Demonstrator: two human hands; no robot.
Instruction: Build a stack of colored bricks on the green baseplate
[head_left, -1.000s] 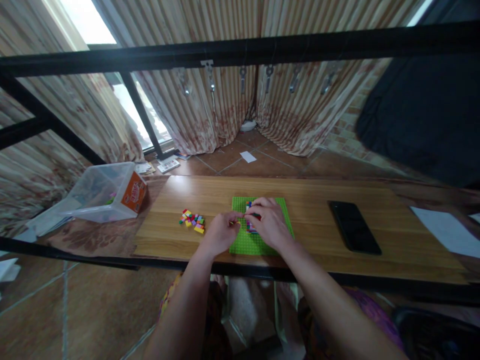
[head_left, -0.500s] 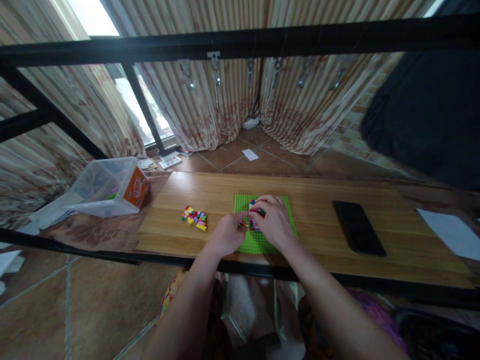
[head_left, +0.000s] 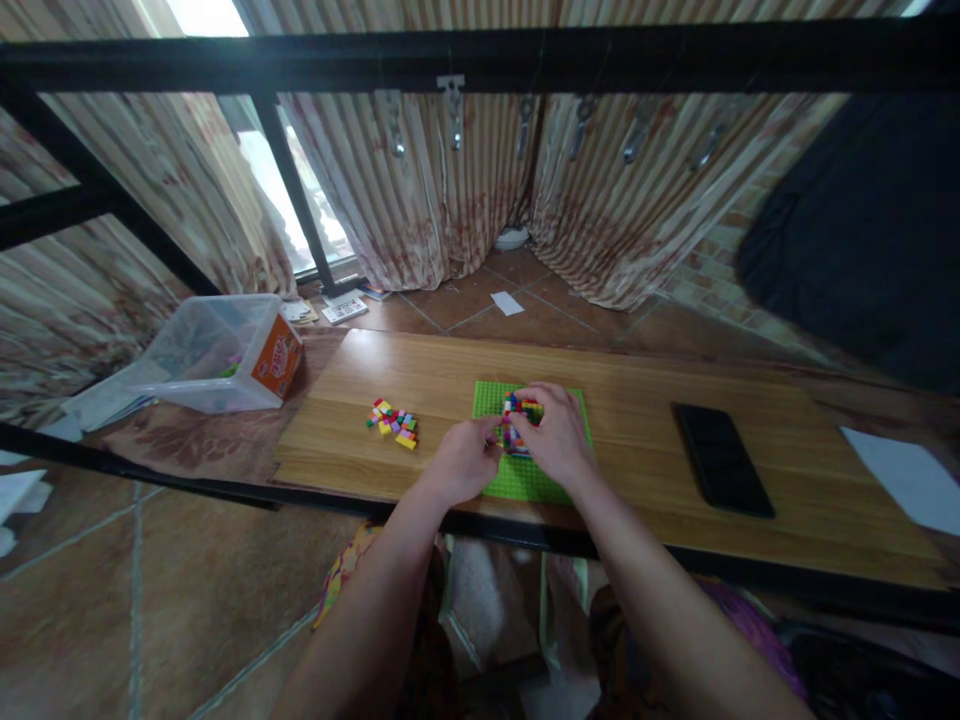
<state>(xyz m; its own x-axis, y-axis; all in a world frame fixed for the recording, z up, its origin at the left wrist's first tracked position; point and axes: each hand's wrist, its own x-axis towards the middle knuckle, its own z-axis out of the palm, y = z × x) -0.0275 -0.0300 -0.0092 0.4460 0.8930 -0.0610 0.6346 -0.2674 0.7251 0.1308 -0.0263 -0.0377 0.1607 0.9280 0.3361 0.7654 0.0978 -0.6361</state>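
A green studded baseplate [head_left: 529,487] lies on the wooden tabletop in front of me. On it stands a small structure of multicoloured toy bricks [head_left: 514,442], partly covered by my fingers. My right hand [head_left: 556,432] arches over it from the right, thumb and fingers curled around its sides. At its left side is my left hand [head_left: 466,462], with thumb and index finger pressed together; whatever they pinch is too small and hidden to make out. A loose pile of coloured bricks [head_left: 394,423] rests on the table to the left.
A black phone [head_left: 722,460] lies on the tabletop [head_left: 637,420] at right, with white paper [head_left: 904,475] beyond it. Past the table's left end stands a clear plastic bin [head_left: 217,350] with an orange label. A black metal bar [head_left: 480,65] crosses above the far side.
My right fingers have shifted slightly and uncover more of the brick structure, including red and yellow bricks. My left hand stays at its left side. The camera view has moved a little.
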